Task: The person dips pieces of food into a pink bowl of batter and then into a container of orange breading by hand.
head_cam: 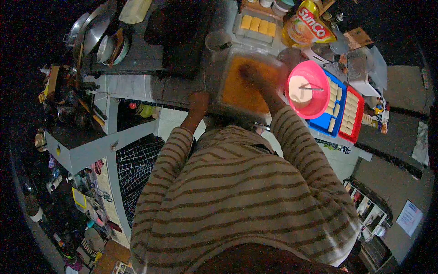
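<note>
My right hand [251, 74] reaches into a wide, shallow container of orange crumbs [236, 90]. Its fingers are dark and blurred against them, so whether it holds anything is unclear. At the counter's front edge, left of the crumbs, is my left hand [199, 101], its fingers hard to make out. A pink bowl [308, 111] tilts just right of my right forearm, with a pale batter [298, 87] and a thin utensil [313, 88] inside. Beyond the crumbs, a clear container [239, 37] holds several yellow-orange coated rolls [258, 26].
Right of the bowl, a blue tray [316, 124] and a red tray [349, 137] hold pale rolls. A SunCo pouch [306, 25] stands behind. A clear cup [218, 41] is beyond my left hand. Pans [99, 30] and a bowl [121, 51] sit far left.
</note>
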`<state>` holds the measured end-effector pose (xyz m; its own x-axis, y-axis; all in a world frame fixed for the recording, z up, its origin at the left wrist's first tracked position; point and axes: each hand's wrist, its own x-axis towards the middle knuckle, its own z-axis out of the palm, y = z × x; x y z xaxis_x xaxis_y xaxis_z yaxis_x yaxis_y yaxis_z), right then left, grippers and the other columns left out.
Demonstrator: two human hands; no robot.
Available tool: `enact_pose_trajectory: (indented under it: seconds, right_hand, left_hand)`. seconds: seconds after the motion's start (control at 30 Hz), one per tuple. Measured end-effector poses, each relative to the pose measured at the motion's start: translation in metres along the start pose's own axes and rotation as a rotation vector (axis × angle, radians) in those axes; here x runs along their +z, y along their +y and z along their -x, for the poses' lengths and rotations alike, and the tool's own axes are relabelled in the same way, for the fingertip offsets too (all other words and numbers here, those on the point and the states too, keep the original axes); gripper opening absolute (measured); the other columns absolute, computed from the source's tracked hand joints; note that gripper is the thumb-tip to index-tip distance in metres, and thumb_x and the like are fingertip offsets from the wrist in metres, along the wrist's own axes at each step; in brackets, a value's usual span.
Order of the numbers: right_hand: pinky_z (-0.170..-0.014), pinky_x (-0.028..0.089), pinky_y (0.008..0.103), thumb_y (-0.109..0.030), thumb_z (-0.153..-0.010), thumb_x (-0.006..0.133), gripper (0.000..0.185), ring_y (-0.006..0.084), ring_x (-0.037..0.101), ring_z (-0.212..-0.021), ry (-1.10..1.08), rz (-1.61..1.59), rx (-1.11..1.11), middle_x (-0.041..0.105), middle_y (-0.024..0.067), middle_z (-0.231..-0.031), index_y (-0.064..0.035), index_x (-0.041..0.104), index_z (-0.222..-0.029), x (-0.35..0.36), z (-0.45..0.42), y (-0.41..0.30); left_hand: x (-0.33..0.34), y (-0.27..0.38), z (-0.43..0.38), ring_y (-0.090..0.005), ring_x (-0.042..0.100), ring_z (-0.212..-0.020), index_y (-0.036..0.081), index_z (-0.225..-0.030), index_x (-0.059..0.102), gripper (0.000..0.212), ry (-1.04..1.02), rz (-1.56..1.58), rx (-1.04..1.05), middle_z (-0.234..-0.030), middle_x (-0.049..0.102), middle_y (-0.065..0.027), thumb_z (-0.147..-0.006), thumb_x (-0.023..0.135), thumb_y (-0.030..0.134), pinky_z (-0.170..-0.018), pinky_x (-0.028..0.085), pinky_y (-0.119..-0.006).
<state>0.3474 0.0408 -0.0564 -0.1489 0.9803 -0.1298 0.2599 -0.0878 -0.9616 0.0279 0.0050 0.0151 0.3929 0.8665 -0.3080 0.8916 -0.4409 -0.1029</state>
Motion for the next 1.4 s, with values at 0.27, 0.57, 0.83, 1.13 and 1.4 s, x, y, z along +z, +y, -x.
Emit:
enact_pose_trajectory:
  seconds: [0.27, 0.57, 0.83, 1.13, 1.4]
  right_hand:
    - [-0.086, 0.052, 0.0451, -0.023, -0.101, 0.06, 0.024, 0.0297, 0.065, -0.091, -0.256, 0.761, -0.141, 0.073, 0.0166, -0.101, -0.0061, 0.073, -0.113, -0.049, 0.039, -0.021]
    - [-0.092, 0.054, 0.0428, -0.026, -0.102, 0.062, 0.028, 0.0259, 0.068, -0.098, 0.003, -0.014, -0.011, 0.074, 0.012, -0.108, -0.0026, 0.072, -0.113, -0.025, 0.05, -0.002]
    - [-0.096, 0.053, 0.0435, -0.023, -0.102, 0.063, 0.03, 0.0265, 0.066, -0.105, 0.096, 0.145, 0.171, 0.071, 0.0121, -0.118, -0.0012, 0.068, -0.121, -0.062, 0.09, -0.008]
    - [-0.096, 0.054, 0.0463, -0.024, -0.102, 0.062, 0.037, 0.0313, 0.065, -0.109, 0.182, 0.557, -0.069, 0.068, 0.014, -0.126, -0.0008, 0.063, -0.13, -0.065, 0.107, -0.026]
    - [-0.105, 0.051, 0.0493, -0.033, -0.101, 0.065, 0.048, 0.0363, 0.061, -0.118, -0.283, 0.468, 0.293, 0.066, 0.016, -0.13, -0.0007, 0.06, -0.135, -0.02, 0.08, -0.122]
  left_hand:
    - [-0.019, 0.011, -0.008, -0.0278, 0.078, -0.086, 0.009, -0.091, 0.08, 0.011, -0.026, -0.054, 0.166, -0.092, 0.079, -0.0123, -0.088, 0.07, 0.012, -0.074, 0.062, -0.043]
    - [-0.009, -0.002, -0.011, -0.032, 0.077, -0.087, 0.008, -0.093, 0.079, 0.012, -0.001, 0.081, 0.11, -0.092, 0.078, -0.0149, -0.086, 0.07, 0.007, -0.076, 0.062, -0.045]
    - [-0.04, 0.0, 0.008, -0.0333, 0.077, -0.09, 0.007, -0.094, 0.079, 0.013, -0.072, 0.14, 0.055, -0.095, 0.077, -0.0151, -0.085, 0.07, 0.009, -0.078, 0.062, -0.047]
    - [-0.029, 0.003, 0.005, -0.0321, 0.076, -0.088, 0.009, -0.094, 0.079, 0.013, 0.028, 0.043, 0.082, -0.091, 0.077, -0.0134, -0.086, 0.07, 0.012, -0.077, 0.061, -0.047]
    - [0.001, -0.002, -0.004, -0.0299, 0.077, -0.088, 0.009, -0.09, 0.08, 0.01, -0.038, -0.043, 0.029, -0.089, 0.078, -0.0102, -0.084, 0.073, 0.01, -0.076, 0.062, -0.042]
